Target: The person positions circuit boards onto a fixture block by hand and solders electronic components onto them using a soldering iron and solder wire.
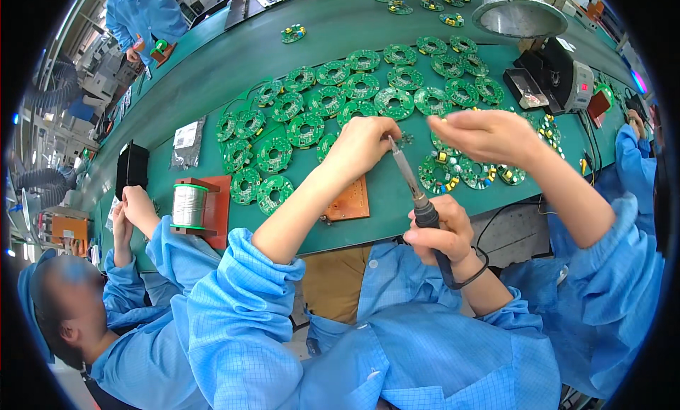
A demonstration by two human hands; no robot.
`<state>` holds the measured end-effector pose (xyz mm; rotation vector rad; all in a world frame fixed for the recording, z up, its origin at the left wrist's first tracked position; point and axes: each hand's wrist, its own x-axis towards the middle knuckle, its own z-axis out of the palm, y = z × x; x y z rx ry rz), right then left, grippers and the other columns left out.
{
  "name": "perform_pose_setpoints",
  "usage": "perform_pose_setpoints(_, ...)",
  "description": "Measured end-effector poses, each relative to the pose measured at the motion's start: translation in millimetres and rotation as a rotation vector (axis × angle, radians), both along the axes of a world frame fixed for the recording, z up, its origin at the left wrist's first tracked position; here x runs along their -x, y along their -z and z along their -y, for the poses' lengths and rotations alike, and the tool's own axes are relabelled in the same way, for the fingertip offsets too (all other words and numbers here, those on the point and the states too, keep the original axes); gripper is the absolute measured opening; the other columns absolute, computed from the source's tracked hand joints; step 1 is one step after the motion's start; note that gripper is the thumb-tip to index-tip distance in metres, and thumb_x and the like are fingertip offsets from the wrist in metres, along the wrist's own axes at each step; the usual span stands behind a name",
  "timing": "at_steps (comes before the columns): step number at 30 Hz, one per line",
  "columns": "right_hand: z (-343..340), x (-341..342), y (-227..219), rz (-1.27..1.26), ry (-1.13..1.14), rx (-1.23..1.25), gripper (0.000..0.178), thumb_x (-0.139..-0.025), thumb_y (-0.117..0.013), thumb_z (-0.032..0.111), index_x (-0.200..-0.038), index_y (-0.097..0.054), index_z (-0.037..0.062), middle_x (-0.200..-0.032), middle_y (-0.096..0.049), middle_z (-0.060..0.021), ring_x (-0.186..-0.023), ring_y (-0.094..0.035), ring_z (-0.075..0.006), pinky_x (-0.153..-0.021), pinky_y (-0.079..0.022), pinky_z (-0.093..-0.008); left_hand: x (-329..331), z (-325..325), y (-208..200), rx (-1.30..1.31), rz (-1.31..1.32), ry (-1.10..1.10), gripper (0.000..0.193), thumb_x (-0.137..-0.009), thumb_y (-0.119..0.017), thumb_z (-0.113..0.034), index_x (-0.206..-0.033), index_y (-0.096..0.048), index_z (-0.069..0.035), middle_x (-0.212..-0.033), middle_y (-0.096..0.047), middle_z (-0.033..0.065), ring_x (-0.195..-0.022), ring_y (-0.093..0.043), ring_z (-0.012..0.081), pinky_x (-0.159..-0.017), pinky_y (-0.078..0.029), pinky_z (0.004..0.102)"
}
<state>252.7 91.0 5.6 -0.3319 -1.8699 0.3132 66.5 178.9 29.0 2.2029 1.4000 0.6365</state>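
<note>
My right hand (446,233) is wrapped round a soldering iron (427,213), its black handle in the fingers and its metal tip pointing up and away. The tip ends right by the fingertips of my left hand (365,148). That hand is closed, knuckles up, over the near edge of the laid-out boards; what its fingers pinch, if anything, is hidden. Ring-shaped green circuit boards (394,103) lie in rows just beyond it. Below my left wrist sits an orange-brown block (350,200), partly covered by my forearm.
A co-worker's hand (489,134) reaches over populated boards (478,173) on the right. Left of me, a wire spool (189,206) stands on a red holder, near another co-worker's hands (139,208). A metal funnel hood (519,13) and a soldering station (577,84) stand far right.
</note>
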Motion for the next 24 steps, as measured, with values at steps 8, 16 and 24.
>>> perform_pose_setpoints(8,-8.3,-5.8,7.2,-0.025,0.080,0.081,0.023,-0.078,-0.063,-0.003,-0.096,-0.061,0.0121,-0.085,-0.058,-0.0078,-0.069,-0.057,-0.0178,-0.060,-0.045,-0.0289,6.4,10.6,-3.7,0.083,0.215,-0.113,0.021,-0.078,-0.064,0.000,-0.099,-0.066,-0.001,-0.086,-0.068,0.0100,-0.079,-0.066,0.0150,-0.075,-0.053,0.0280)
perform_pose_setpoints(16,-16.3,-1.6,8.9,-0.004,0.135,0.105,0.021,-0.078,-0.062,-0.005,-0.095,-0.060,0.0079,-0.082,-0.061,-0.0103,-0.069,-0.056,-0.0188,-0.063,-0.044,-0.0286,33.2,42.5,-18.1,0.321,0.773,-0.195,0.020,-0.082,-0.065,0.001,-0.102,-0.062,0.003,-0.096,-0.066,0.0095,-0.088,-0.063,0.0142,-0.080,-0.052,0.0262)
perform_pose_setpoints(24,-18.0,2.9,11.9,0.030,0.132,0.156,0.022,-0.077,-0.061,-0.007,-0.094,-0.059,0.0066,-0.082,-0.061,-0.0116,-0.068,-0.054,-0.0190,-0.060,-0.044,-0.0281,69.3,99.0,-10.6,0.318,1.065,-0.335,0.015,-0.082,-0.064,0.005,-0.097,-0.061,0.003,-0.093,-0.066,0.0121,-0.085,-0.065,0.0159,-0.080,-0.054,0.0283)
